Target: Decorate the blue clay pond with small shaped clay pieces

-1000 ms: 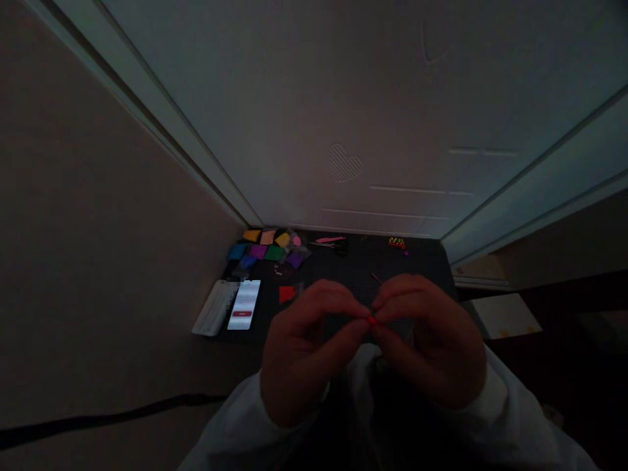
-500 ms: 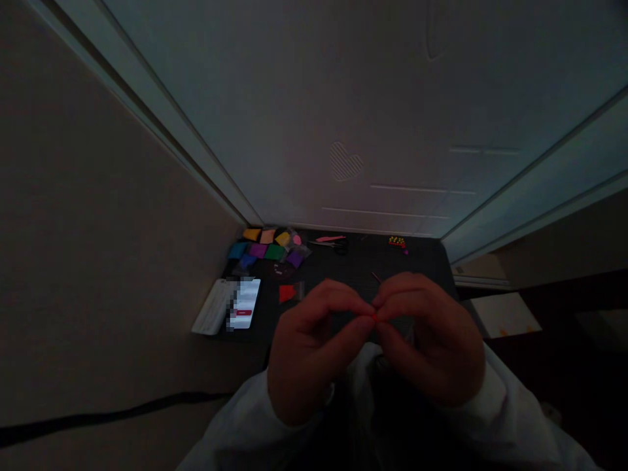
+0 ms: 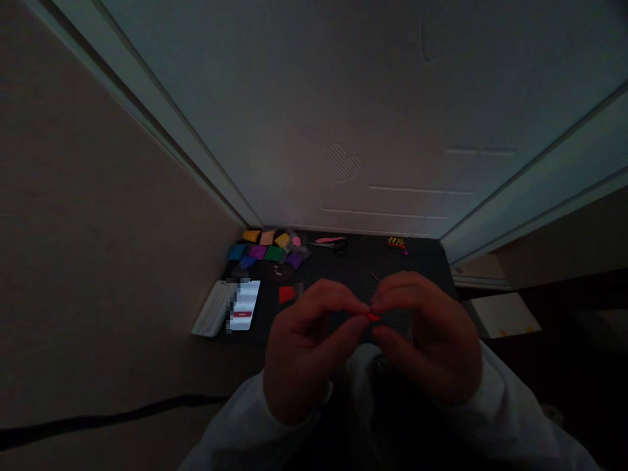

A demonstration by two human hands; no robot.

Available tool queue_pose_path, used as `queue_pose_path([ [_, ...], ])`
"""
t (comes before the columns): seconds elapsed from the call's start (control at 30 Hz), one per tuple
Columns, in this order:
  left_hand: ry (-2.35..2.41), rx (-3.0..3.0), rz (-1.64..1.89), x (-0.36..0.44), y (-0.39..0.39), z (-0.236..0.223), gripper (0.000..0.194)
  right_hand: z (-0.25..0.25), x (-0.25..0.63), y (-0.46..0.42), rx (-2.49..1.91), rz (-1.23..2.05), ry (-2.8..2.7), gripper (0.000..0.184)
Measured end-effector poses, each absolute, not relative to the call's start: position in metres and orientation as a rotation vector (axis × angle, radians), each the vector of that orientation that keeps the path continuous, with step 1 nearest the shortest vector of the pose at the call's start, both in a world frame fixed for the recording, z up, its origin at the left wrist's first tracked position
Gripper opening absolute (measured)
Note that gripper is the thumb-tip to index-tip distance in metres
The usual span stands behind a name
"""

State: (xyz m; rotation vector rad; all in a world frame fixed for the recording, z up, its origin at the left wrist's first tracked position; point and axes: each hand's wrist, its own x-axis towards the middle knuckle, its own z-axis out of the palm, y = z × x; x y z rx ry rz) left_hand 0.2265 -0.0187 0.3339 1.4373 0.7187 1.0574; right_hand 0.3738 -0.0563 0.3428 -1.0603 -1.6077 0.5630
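Note:
My left hand (image 3: pixel 309 350) pinches a small bright red piece of modelling clay (image 3: pixel 374 317) between thumb and forefinger. Close on its other side is my right hand (image 3: pixel 432 337), its forefinger at the top edge of the clay and its thumb a little apart below. Whether that forefinger touches the clay is hard to tell in the dim light. Beyond my left hand, a red clay packet (image 3: pixel 287 294) lies on the dark table (image 3: pixel 353 268). A thin stick-like tool (image 3: pixel 375 277) lies just past my fingertips.
Several coloured clay packets (image 3: pixel 258 251) are grouped at the back left, with scissors (image 3: pixel 333 245) and a pink strip (image 3: pixel 330 239) beside them. A lit phone (image 3: pixel 244 306) rests at the left edge. A small red piece with yellow dots (image 3: pixel 396 242) sits at the back right.
My right thumb has moved away from the red clay, and more of the clay shows between the hands. My left hand keeps its pinch.

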Motion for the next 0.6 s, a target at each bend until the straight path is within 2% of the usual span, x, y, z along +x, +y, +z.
queue_pose_path([
  [0.6, 0.705, 1.338, 0.960, 0.2222, -0.0209, 0.3374, 0.011, 0.3483, 0.3747, -0.0515, -1.042, 0.298, -1.760, 0.017],
])
